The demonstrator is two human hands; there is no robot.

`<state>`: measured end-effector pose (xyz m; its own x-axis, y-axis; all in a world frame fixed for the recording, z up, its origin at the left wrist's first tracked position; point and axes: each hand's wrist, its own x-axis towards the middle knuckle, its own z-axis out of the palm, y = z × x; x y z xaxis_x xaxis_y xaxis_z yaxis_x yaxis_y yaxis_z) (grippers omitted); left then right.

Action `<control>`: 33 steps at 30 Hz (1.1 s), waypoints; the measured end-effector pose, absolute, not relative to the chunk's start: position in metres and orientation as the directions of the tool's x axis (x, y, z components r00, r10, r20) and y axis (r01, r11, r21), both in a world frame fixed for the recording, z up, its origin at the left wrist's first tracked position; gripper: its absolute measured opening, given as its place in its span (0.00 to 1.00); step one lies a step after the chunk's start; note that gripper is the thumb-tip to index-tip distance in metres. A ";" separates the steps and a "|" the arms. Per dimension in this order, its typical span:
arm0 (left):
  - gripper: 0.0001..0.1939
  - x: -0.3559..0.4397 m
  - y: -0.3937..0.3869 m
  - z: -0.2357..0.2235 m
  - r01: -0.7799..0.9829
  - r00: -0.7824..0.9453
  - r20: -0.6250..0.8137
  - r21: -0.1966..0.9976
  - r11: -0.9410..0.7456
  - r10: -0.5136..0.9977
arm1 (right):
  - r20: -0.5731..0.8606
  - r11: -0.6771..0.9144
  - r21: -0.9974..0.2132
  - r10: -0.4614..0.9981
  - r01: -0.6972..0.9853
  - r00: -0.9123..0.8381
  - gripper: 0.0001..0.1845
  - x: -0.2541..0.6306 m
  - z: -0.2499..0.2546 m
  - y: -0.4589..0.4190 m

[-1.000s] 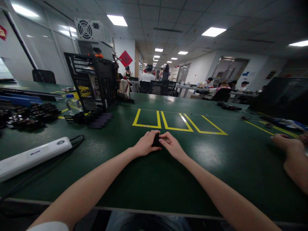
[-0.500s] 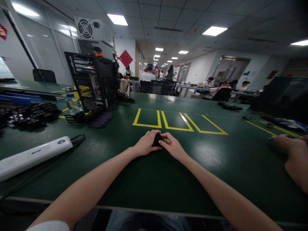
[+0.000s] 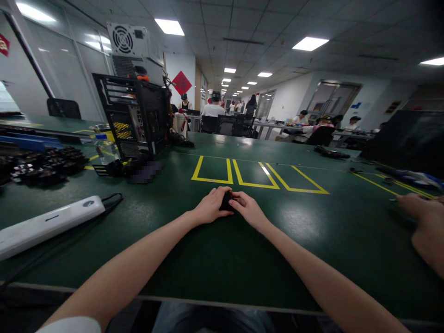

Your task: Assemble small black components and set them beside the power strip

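Observation:
A small black object is between my two hands, low over the green table or resting on it; its exact kind is hidden by the fingers. My left hand grips it from the left, thumb at the near side and fingers over the far side. From the right, my right hand pinches it with thumb and fingertips. Both hands are just in front of the yellow tape outlines on the tabletop.
To the left are a white elongated device with a black cable, a pile of black parts, a plastic bottle and an open computer case. Another person's hand works at the right. Beyond it lies a dark tool-like item.
My hands stay on the black object, with only a slight shift of the right fingers. The other person's hand at the right has moved a little. People in the background have shifted.

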<state>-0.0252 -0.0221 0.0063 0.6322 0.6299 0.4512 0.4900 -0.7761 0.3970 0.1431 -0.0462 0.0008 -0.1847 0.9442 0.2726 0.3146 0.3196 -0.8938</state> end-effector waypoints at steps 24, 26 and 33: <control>0.31 -0.025 -0.021 0.006 0.479 0.638 0.454 0.400 -0.781 0.623 | 0.282 0.345 -0.909 0.922 0.233 -0.267 0.11 0.142 0.006 -0.054; 0.31 -0.025 -0.021 0.005 0.480 0.634 0.458 0.399 -0.782 0.623 | 0.307 0.363 -0.906 0.917 0.217 -0.255 0.09 0.141 0.004 -0.054; 0.31 -0.024 -0.019 0.003 0.481 0.635 0.466 0.386 -0.787 0.616 | 0.315 0.373 -0.888 0.919 0.268 -0.236 0.14 0.144 -0.003 -0.046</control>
<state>-0.0244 -0.0188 0.0034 0.6352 0.6160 0.4658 0.4808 -0.7874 0.3857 0.1437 -0.0457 -0.0034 -0.2359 0.9192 0.3154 0.2677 0.3734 -0.8882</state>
